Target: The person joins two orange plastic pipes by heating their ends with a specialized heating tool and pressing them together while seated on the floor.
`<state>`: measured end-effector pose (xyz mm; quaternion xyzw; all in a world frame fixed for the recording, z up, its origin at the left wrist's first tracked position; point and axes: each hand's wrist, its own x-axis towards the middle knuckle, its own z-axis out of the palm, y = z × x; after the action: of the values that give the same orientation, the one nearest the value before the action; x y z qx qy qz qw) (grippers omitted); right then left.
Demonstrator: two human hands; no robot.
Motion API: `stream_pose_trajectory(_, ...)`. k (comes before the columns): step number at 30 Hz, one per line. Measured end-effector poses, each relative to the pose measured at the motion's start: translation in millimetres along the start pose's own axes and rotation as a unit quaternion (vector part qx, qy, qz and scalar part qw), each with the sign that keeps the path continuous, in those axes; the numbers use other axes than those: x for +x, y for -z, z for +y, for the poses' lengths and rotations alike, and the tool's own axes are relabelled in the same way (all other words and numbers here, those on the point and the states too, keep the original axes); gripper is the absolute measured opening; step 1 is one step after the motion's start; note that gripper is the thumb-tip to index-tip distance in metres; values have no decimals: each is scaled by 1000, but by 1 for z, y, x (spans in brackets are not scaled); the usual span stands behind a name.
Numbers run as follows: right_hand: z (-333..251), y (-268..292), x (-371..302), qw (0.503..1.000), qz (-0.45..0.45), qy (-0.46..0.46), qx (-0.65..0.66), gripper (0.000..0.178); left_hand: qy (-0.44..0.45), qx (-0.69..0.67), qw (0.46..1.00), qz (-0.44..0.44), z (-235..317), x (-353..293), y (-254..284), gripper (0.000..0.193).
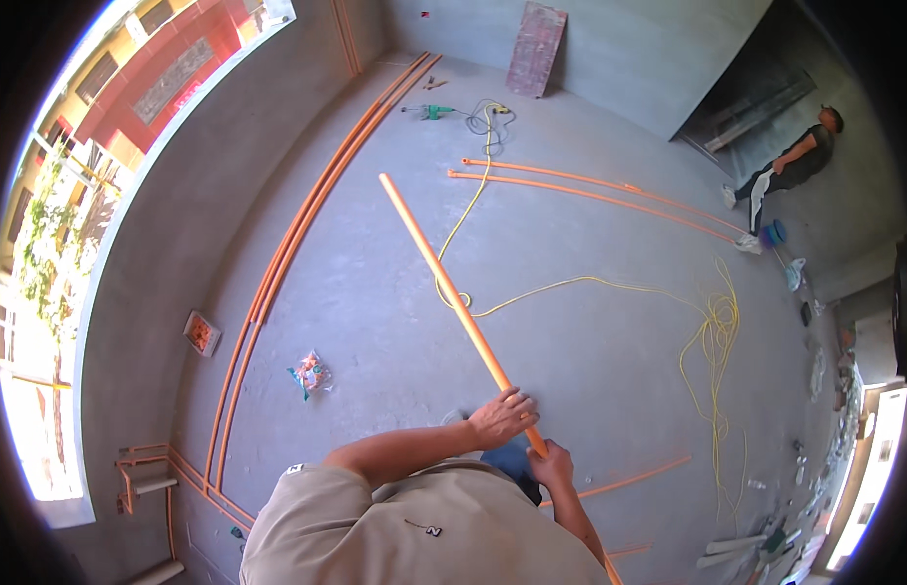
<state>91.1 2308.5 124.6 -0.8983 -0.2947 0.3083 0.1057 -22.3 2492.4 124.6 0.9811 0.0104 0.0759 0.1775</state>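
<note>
A long orange pipe (472,331) slants across the middle, its far end up and to the left, its near end running past my right side to the lower edge. My left hand (502,417) is closed around it in front of my body. Closer to me, my right hand (551,463) grips the same pipe. Under the pipe a yellow cable (571,280) loops over the grey floor. A clear bag of small fittings (310,374) lies to the left of my left arm.
Long orange pipes (293,226) run along the left wall, and others (590,182) lie farther ahead. A green power tool (436,112) rests at the back, near a leaning board (537,49). A box of orange fittings (201,333) sits left. Another person (805,161) stands far right.
</note>
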Motion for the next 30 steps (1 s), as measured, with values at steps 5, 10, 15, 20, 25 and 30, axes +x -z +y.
stream_pose_trajectory(5, 48, 20, 69, 999, 2, 11, 31, 31, 105, -170, 944, -262, -52, 34, -31, 37)
stream_pose_trajectory(10, 73, 53, 163, 998, 28, -17, 51, 30, 102, -105, 853, -500, -131, 102, -60, 36)
stream_pose_trajectory(15, 72, 109, 268, 996, 37, 39, 76, 28, 163, -52, 852, -495, -196, 169, -46, 30)
stream_pose_trajectory(20, 58, 168, 380, 988, 65, 93, 102, 29, 152, -30, 907, -392, -245, 222, -25, 23)
stream_pose_trajectory(25, 20, 213, 514, 989, 25, 100, 102, 30, 218, -87, 895, -378, -319, 286, -30, 23)
stream_pose_trajectory(30, -40, 258, 628, 988, 28, 107, 104, 31, 267, -129, 888, -352, -438, 370, -12, 24)
